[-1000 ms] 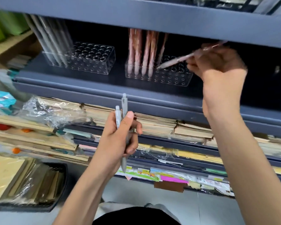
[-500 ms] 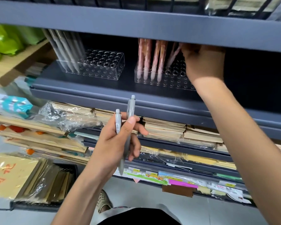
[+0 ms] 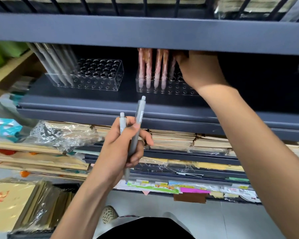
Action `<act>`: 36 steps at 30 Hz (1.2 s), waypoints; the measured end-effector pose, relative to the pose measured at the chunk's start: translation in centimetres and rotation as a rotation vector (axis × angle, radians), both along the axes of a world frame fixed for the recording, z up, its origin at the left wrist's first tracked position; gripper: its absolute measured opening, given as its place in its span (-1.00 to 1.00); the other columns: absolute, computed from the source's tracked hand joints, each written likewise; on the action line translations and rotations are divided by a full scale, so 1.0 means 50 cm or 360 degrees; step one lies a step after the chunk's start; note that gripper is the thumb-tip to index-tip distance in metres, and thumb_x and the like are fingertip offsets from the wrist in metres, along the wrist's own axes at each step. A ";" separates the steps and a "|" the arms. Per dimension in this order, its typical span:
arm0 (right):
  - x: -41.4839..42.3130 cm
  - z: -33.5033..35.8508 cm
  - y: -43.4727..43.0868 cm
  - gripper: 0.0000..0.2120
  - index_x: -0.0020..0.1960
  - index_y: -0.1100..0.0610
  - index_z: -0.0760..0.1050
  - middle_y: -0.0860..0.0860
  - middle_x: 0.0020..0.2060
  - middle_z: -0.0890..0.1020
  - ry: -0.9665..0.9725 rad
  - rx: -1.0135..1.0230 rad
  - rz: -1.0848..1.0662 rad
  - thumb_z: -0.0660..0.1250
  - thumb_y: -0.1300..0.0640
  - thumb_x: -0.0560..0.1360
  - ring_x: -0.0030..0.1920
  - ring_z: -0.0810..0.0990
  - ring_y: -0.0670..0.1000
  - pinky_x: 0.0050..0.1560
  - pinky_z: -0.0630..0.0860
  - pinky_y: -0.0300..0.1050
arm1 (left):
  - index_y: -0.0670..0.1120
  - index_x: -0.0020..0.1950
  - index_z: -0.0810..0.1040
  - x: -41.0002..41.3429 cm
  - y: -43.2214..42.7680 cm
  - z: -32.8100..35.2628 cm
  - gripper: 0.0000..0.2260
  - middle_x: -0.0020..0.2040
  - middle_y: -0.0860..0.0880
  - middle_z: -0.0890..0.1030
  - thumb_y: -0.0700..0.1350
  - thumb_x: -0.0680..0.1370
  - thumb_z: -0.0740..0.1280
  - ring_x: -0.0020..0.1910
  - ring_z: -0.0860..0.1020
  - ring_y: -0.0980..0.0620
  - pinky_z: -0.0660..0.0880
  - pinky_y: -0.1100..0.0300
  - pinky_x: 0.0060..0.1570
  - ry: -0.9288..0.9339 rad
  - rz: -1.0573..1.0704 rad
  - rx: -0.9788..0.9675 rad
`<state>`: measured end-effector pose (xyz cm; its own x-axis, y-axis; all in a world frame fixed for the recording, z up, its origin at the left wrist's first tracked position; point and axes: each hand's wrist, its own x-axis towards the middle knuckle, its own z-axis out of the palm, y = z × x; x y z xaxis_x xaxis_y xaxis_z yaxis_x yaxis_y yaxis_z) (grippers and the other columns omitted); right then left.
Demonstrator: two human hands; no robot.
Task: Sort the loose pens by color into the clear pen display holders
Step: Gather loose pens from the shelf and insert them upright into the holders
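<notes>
Left hand (image 3: 121, 149) curls around two slim matte grey pens (image 3: 139, 114) below the shelf. Right hand (image 3: 200, 69) hovers at a clear, hole-dotted acrylic holder (image 3: 173, 91) of upright pink pens (image 3: 156, 66). Its fingertips are hidden, so I cannot tell its grip.

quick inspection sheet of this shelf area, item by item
surface: dark grey shelf bearing two clear holders.
job's things: left holder has standing grey pens at its left end; right holder has pink pens at its left end.
clutter: wrapped paper stacks on the lower shelves.
hands: left hand grips two loose grey pens; right hand is at the pink pens, fingertips hidden.
cables: nothing seen.
surroundings: upper shelf edge, pale floor.
</notes>
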<state>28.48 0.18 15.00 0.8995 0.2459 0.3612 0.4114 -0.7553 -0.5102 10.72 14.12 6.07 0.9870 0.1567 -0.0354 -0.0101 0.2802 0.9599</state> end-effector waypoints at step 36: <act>-0.169 -0.081 -0.060 -0.64 0.28 0.16 0.46 0.21 -0.19 0.68 0.0884 0.1306 0.0779 0.37 0.31 0.50 -0.25 0.67 0.01 -0.20 0.62 -0.14 | -0.11 0.09 0.47 -0.026 -0.052 -0.020 -0.74 -0.15 -0.11 0.59 0.08 0.61 0.19 -0.60 0.25 0.08 0.18 0.37 -0.60 -0.0031 0.0065 0.0069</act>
